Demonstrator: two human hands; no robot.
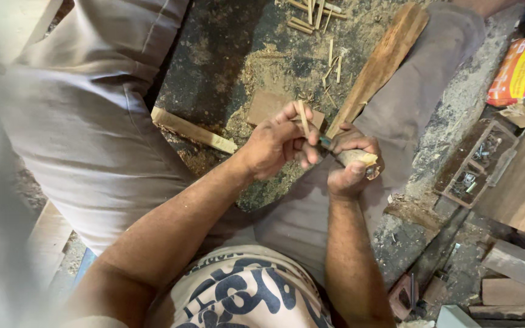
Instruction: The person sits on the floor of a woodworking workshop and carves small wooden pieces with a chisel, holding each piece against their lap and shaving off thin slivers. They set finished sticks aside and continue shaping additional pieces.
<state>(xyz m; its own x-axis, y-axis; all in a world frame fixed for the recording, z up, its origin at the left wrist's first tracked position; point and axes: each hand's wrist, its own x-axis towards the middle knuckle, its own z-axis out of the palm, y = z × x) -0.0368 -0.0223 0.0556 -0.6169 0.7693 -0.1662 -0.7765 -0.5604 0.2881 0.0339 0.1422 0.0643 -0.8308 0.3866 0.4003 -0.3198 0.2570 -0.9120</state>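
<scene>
Two hands meet above the sawdust-covered floor (226, 54), the landmark here. Across that floor a long wooden plank (379, 64) slants beside the person's knee, and a short wooden slat (192, 130) lies nearer the other leg. Over it, the left hand (277, 144) pinches a thin wooden stick (303, 119) upright, fingers closed. Just beside it, the right hand (352, 159) grips a pale-handled tool (353, 157), fingers wrapped shut.
</scene>
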